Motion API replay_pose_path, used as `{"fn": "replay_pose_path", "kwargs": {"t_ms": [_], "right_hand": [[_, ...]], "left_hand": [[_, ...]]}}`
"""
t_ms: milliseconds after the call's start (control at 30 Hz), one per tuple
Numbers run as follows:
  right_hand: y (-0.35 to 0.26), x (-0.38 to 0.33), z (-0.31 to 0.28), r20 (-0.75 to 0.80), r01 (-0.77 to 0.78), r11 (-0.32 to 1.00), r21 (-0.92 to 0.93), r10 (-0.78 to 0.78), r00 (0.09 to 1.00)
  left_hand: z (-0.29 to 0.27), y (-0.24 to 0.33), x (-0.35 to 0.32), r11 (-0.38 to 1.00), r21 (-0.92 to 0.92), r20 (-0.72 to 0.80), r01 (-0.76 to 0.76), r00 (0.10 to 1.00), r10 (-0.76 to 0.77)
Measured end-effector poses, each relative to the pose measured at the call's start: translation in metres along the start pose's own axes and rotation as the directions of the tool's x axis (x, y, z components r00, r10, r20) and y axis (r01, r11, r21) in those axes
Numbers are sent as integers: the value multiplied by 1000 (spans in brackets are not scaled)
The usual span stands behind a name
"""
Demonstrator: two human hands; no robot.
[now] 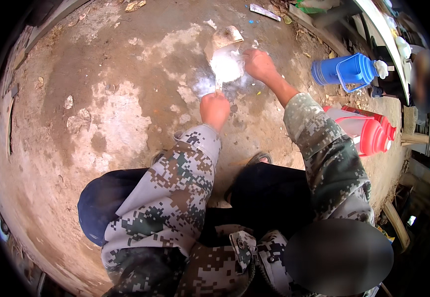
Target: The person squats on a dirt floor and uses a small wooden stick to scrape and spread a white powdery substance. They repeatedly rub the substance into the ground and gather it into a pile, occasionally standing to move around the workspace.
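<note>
Camouflage sleeves [163, 198] are extended to a pale scoop-like vessel [226, 64] near the floor [111, 119], its narrow end clenched in the left hand [215, 110], any grip by the right hand [259, 64] unclear in glare; spillage could be caused by tilting.

Smooth plastic flask [346, 67], rough floor [51, 148]

The floor [121, 131] is brightly lit, glaring white at upper centre. Black rims curved edges; an oval blur sits lower right.

Through my remote head view, I can read no lettering, label, brand, number or sign on anything.
</note>
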State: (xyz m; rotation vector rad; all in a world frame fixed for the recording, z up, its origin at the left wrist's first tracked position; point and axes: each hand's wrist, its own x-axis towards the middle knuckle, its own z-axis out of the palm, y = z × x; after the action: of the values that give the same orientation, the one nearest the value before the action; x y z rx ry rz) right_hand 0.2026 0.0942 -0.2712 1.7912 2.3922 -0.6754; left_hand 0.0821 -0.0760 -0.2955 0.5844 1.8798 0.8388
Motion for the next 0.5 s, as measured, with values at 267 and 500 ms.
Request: {"fn": "replay_pose_path", "kwargs": {"t_ms": [267,500], "right_hand": [[-47,-75,-57,99,327,907,-266,-311,945],[-43,-73,-20,138,476,811,-340,-457,879]], "left_hand": [[-7,2,2,994,108,31,6,999,-9],[-10,-2,1,969,245,-36,-25,999,34]]}}
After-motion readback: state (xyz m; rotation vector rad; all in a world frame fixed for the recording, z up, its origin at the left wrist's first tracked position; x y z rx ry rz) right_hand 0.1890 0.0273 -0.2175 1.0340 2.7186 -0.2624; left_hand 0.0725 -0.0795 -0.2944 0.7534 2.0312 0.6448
